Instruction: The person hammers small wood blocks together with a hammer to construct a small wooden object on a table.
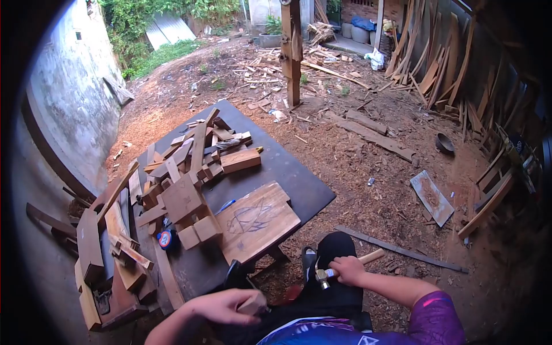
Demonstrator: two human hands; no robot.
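My right hand [348,270] is closed around a hammer [371,257] over my right thigh. Its pale wooden handle points away to the right, and the shiny metal head [323,279] sticks out on the left of my fist. Low in the view, beside the table's near edge, my left hand [225,306] is closed on a small brown wooden block [253,303]; part of the block is hidden by my fingers. A wooden board [261,221] with scribbled dark lines lies on the dark table [299,187] in front of me.
Wood offcuts [187,155] are heaped on the table, with a blue tape measure [165,239] and a blue pen [226,205] nearby. A wooden post [291,63] stands beyond. Planks [454,63] lean at the right, and a metal strip [402,249] lies on the chip-strewn ground.
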